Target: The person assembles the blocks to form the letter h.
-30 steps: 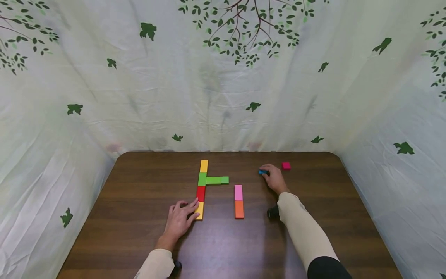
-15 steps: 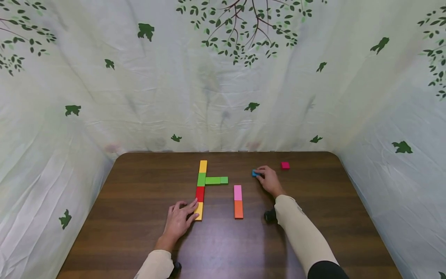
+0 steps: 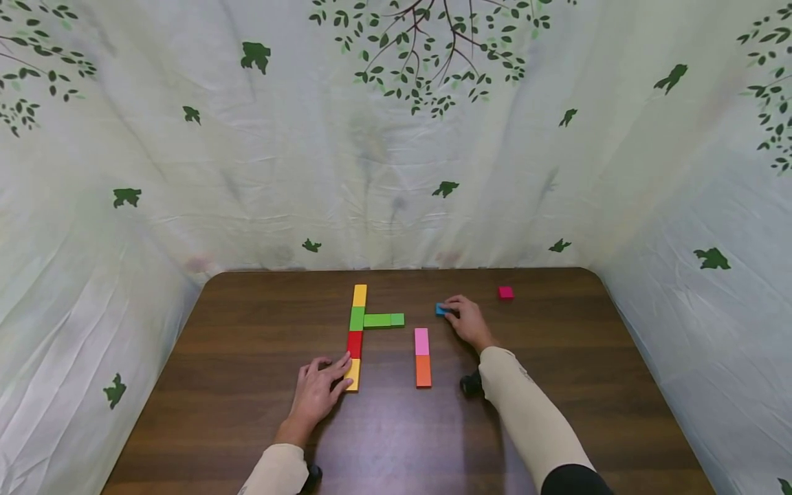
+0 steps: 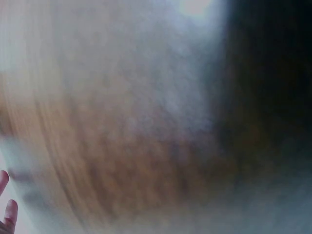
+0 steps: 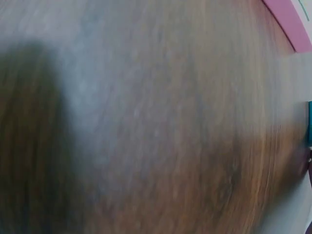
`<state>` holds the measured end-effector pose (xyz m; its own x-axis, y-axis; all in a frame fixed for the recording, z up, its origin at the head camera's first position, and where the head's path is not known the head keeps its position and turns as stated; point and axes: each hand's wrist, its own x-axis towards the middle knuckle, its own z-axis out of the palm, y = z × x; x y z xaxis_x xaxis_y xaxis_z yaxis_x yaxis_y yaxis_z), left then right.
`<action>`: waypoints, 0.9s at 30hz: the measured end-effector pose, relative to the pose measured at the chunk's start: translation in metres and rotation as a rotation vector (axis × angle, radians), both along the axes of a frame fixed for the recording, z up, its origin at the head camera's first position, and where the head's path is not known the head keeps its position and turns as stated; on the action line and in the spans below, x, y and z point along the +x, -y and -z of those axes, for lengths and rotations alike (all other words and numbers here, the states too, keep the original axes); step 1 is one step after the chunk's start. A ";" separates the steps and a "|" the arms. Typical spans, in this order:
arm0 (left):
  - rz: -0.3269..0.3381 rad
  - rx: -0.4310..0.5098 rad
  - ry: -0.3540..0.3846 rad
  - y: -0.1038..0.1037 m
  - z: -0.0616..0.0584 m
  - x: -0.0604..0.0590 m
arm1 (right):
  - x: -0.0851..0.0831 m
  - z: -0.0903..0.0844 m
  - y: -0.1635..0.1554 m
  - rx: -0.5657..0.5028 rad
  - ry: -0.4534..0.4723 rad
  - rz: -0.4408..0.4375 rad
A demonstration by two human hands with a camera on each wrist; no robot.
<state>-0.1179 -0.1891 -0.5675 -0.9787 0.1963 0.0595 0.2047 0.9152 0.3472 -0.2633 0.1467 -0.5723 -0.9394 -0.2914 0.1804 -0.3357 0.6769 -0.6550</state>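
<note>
While the left hand rests flat with straight fingers touching the yellow block, the right hand pinches the blue block at its fingertips, up-right of the pink block.

blue block, magenta cube, leaf-print curtain

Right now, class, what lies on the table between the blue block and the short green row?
Nothing: in the head view, bare brown table separates the blue block, held by the right hand, from the green row.
</note>
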 end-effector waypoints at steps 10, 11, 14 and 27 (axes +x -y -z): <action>-0.007 0.007 0.014 0.000 -0.001 0.000 | 0.002 0.001 0.014 -0.022 0.057 0.006; -0.008 0.007 0.014 0.000 -0.002 0.000 | 0.002 0.000 0.015 -0.026 0.060 0.004; -0.006 0.007 0.012 0.000 -0.001 0.000 | 0.003 -0.001 0.021 -0.030 0.072 0.003; -0.012 0.021 0.014 0.000 -0.001 0.000 | -0.002 -0.006 0.038 -0.051 0.072 -0.061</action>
<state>-0.1179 -0.1890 -0.5668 -0.9817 0.1839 0.0498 0.1892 0.9101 0.3687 -0.2657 0.1090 -0.5665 -0.9311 -0.3409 0.1296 -0.3267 0.6215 -0.7120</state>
